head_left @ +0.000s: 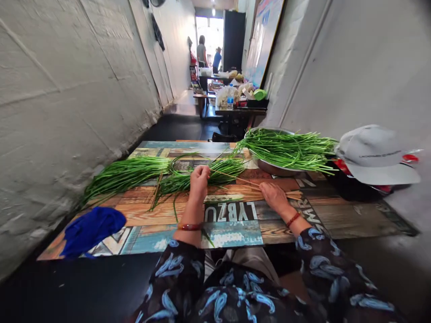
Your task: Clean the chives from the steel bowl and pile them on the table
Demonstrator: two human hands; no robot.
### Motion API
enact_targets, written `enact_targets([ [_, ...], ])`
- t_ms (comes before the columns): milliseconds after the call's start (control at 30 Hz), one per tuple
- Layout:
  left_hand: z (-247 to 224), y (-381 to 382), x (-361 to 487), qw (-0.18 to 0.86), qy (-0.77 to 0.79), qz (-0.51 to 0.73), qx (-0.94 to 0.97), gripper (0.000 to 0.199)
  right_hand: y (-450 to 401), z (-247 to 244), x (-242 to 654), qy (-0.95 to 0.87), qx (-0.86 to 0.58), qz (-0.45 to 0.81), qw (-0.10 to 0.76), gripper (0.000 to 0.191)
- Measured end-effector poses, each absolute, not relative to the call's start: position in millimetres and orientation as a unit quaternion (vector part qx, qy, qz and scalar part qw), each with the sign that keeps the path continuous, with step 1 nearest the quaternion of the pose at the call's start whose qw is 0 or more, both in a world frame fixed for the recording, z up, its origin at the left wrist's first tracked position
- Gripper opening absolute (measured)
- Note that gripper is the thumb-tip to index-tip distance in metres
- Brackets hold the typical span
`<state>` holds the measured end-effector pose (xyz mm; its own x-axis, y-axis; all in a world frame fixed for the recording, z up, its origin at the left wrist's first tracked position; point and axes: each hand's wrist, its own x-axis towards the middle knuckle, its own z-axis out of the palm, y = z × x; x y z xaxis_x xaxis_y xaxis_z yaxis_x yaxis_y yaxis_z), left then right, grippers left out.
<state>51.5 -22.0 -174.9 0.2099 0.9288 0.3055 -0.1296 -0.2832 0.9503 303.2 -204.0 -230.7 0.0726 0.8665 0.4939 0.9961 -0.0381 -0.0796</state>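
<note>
My left hand [200,177] is closed in a pinch at the left end of a thin bamboo skewer [235,177], above some loose garlic chives [224,172]. The skewer slants down to my right hand [273,195], whose curled fingers meet its other end. Beneath and beside the right hand lies a bundle of bamboo skewers [249,194] on the patterned wooden table [144,213]. Left of my left hand rests a large bunch of garlic chives [134,172], its pale ends facing right. A few separate skewers [156,190] lie near it.
A metal bowl [276,168] heaped with chives [289,148] stands at the back right. Beside it are a grey cap [372,150] and a dark container. A blue cloth [94,229] lies front left. Walls flank the table; farther tables and two people are beyond.
</note>
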Motion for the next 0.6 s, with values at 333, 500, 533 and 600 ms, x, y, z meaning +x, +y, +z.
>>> enact_targets([
  [333, -170.8, -32.0, 53.3, 0.509, 0.308, 0.571, 0.566, 0.027, -244.0, -182.3, 307.5, -0.64, -0.694, -0.189, 0.27, 0.026],
  [500, -168.7, -44.1, 62.4, 0.426, 0.288, 0.5, 0.697, 0.026, -221.3, -149.9, 250.1, -0.696, -0.613, -0.156, 0.339, 0.025],
  [533, -168.2, -46.4, 63.9, 0.43, 0.28, 0.481, 0.711, 0.026, -212.2, -147.8, 240.3, -0.704, -0.614, -0.135, 0.33, 0.029],
  [600, -167.1, -50.1, 65.6, 0.46, 0.261, 0.449, 0.72, 0.026, -193.0, -148.8, 225.6, -0.718, -0.615, -0.073, 0.319, 0.033],
])
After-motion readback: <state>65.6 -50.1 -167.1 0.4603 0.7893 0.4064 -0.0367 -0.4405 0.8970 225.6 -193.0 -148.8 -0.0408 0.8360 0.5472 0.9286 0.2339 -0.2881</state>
